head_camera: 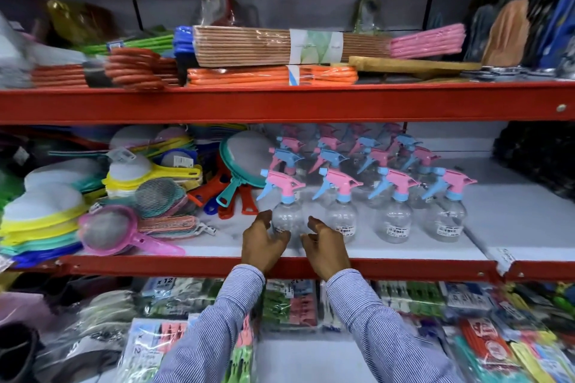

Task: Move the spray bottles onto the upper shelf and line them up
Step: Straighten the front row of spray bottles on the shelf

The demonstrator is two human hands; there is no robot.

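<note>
Spray bottles (357, 177) stand in rows on the middle shelf (342, 267), right of centre, clear bodies with pink/blue trigger heads. Front row is four across, roughly evenly spaced, triggers all pointing left; further rows behind, blurred, count unclear.

Left hand (264, 242) sits at the left side of the front-left bottle (287, 208), fingers curled, thumb up against or just beside the bottle body. Can't tell if it's real contact. Right hand (325, 246) is on the other side of that same bottle, between it and the second bottle (340, 211), fingers loosely curled, nothing in it. Neither hand is closed around anything; both cup the bottle from either side. Striped sleeves (357, 314) come up from below across the red shelf edge.

Left of the bottles: a pile of mesh strainers (105, 230) in pink, yellow, teal, orange. Top shelf (280, 102) carries wrapped bundles of hangers (280, 47). Bottom shelf (295, 357) holds packs of clothes pegs (289, 305).
</note>
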